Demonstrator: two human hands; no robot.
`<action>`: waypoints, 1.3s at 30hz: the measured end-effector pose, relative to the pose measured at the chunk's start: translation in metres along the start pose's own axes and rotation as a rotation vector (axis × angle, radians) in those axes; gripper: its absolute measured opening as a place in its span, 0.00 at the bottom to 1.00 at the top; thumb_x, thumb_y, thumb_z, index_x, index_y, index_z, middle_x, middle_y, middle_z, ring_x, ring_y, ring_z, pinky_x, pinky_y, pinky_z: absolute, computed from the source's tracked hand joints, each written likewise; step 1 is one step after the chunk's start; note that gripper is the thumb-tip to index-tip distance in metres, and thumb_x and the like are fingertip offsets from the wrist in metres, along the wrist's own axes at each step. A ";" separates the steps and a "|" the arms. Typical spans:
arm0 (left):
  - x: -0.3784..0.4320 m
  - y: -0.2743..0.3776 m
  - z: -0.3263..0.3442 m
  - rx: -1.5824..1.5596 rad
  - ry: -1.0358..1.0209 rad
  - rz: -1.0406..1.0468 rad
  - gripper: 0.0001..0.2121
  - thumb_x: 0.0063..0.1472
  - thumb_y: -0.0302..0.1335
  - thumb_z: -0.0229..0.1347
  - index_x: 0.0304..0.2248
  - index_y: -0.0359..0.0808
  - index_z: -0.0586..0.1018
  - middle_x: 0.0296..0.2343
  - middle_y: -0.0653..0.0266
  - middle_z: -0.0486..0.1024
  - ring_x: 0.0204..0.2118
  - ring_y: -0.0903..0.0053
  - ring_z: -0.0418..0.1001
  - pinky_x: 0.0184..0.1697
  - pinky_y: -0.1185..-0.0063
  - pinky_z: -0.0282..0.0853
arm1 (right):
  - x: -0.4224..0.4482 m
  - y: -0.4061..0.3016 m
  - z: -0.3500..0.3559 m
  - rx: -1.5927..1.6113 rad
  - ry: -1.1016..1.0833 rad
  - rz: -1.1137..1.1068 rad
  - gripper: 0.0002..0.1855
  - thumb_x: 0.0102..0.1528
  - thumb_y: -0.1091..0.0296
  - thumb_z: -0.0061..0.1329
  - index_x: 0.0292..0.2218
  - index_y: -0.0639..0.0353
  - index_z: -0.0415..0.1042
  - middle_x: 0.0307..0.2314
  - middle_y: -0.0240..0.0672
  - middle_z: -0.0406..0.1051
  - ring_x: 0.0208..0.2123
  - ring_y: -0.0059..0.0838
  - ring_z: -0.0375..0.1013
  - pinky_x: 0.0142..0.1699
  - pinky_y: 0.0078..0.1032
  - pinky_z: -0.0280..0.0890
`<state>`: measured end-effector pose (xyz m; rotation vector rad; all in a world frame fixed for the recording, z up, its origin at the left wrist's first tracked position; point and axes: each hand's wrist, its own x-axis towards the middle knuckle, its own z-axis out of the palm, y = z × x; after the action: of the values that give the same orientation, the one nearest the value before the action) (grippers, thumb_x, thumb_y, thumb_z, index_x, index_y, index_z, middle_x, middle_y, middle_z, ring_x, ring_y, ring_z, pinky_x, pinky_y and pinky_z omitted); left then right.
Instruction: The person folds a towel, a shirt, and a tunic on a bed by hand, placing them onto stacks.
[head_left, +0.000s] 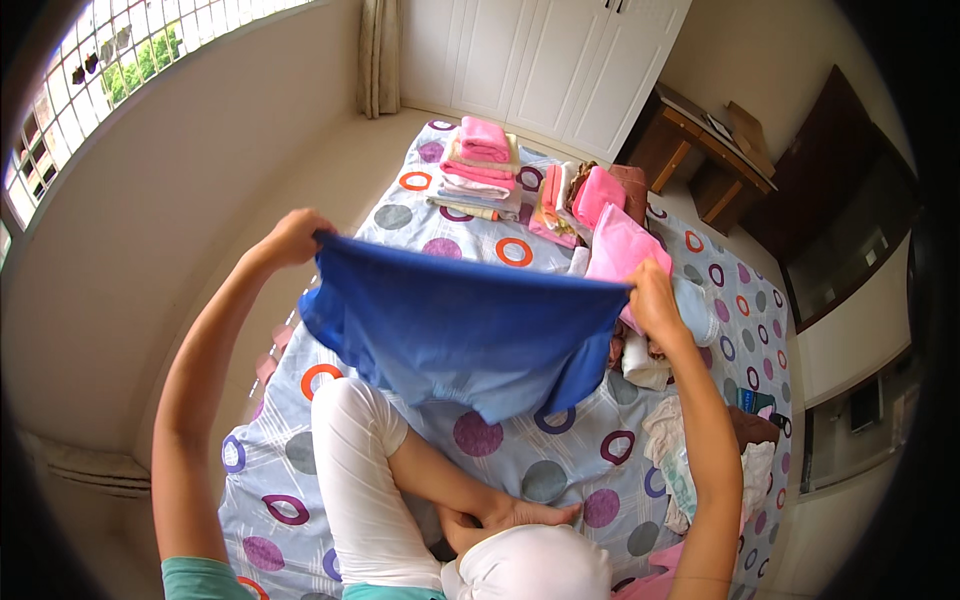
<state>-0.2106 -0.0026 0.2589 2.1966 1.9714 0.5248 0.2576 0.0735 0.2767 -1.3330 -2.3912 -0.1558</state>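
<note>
A blue cloth garment (465, 322), paler towards its lower edge, is stretched wide in the air over the bed. My left hand (298, 234) grips its upper left corner. At the upper right corner, my right hand (652, 300) holds the other end, in front of a pink cloth (622, 244). The garment's top edge is taut and sags slightly in the middle; its lower part hangs loose and looks a little blurred. Below it are my crossed legs in white trousers (356, 465).
The bed's patterned sheet (330, 517) spreads all around me. A stack of folded towels (480, 169) stands at the far end. Beside it sit more folded cloths (559, 202). Crumpled clothes (679, 450) lie to my right. Beyond are a white wardrobe (517, 60) and a wooden desk (697, 142).
</note>
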 end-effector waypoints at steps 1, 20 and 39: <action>0.009 0.003 -0.005 0.058 0.087 -0.027 0.12 0.38 0.17 0.46 0.25 0.36 0.75 0.23 0.55 0.68 0.30 0.62 0.64 0.34 0.74 0.61 | 0.012 0.002 0.000 -0.089 0.027 0.090 0.14 0.33 0.86 0.38 0.24 0.63 0.71 0.20 0.43 0.62 0.26 0.39 0.63 0.33 0.26 0.59; -0.141 -0.038 0.166 -0.138 -0.053 0.033 0.12 0.39 0.19 0.49 0.28 0.39 0.75 0.32 0.70 0.71 0.40 0.68 0.62 0.42 0.74 0.56 | -0.177 -0.040 0.122 0.168 -0.062 0.014 0.07 0.40 0.76 0.40 0.25 0.61 0.70 0.24 0.32 0.68 0.32 0.31 0.64 0.37 0.27 0.56; -0.129 -0.062 0.192 0.120 -0.657 -0.078 0.10 0.44 0.31 0.49 0.26 0.36 0.75 0.28 0.60 0.70 0.37 0.65 0.64 0.40 0.72 0.58 | -0.202 -0.040 0.161 -0.037 -0.762 0.133 0.10 0.40 0.76 0.37 0.25 0.62 0.70 0.28 0.42 0.65 0.34 0.37 0.63 0.38 0.32 0.57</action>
<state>-0.2117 -0.0975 0.0389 1.9819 1.7335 -0.3072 0.2728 -0.0627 0.0539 -1.7988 -2.8774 0.4247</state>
